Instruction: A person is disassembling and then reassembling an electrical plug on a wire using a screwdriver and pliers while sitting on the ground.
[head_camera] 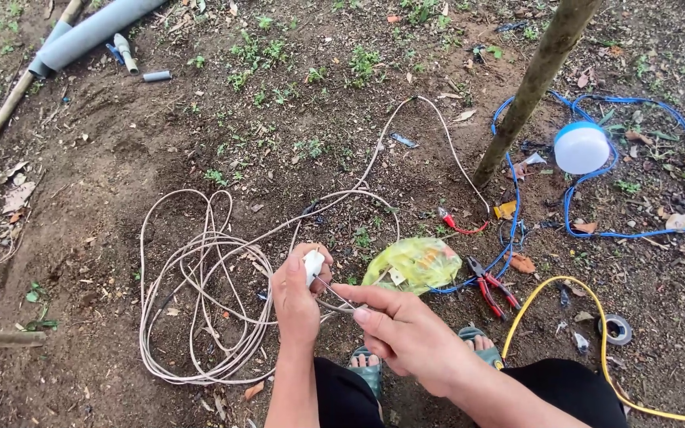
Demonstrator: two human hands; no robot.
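While the left hand [295, 297] kept a closed grip on a small white plug [314, 264], the right hand [402, 329] pinched thin bared wire ends [333, 292] just beside it, low over the bare ground [105, 158]. Doing this well seemed to call for a steady plug and short, controlled finger moves. A white cable coil [200, 293] lay loose to the left; a yellow bag [415, 263], red pliers [489, 287] and a yellow cable [564, 297] crowded the right, near the sandalled feet.
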